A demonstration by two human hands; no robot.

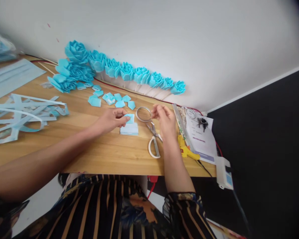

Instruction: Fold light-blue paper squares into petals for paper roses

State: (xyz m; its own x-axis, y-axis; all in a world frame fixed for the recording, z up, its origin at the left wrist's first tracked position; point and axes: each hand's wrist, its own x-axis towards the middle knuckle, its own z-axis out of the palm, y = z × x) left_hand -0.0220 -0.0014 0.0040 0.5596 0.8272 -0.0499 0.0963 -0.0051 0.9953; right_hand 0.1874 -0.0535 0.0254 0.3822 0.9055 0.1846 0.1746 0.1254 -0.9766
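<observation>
My left hand pinches a small blue fabric square between thumb and fingertips. Just below it lies a stack of pale blue squares on the table. My right hand is raised beside a roll of tape, its fingers curled together; whatever may be between them is hidden. White-handled scissors lie partly under my right wrist, blades pointing away from me. Several cut blue petals are scattered beyond my left hand.
Blue fabric flowers on sticks line the wall, with more heaped at back left. Pale strips and a flat mask-like sheet lie left. A yellow glue gun, paper, keys and white power box are right.
</observation>
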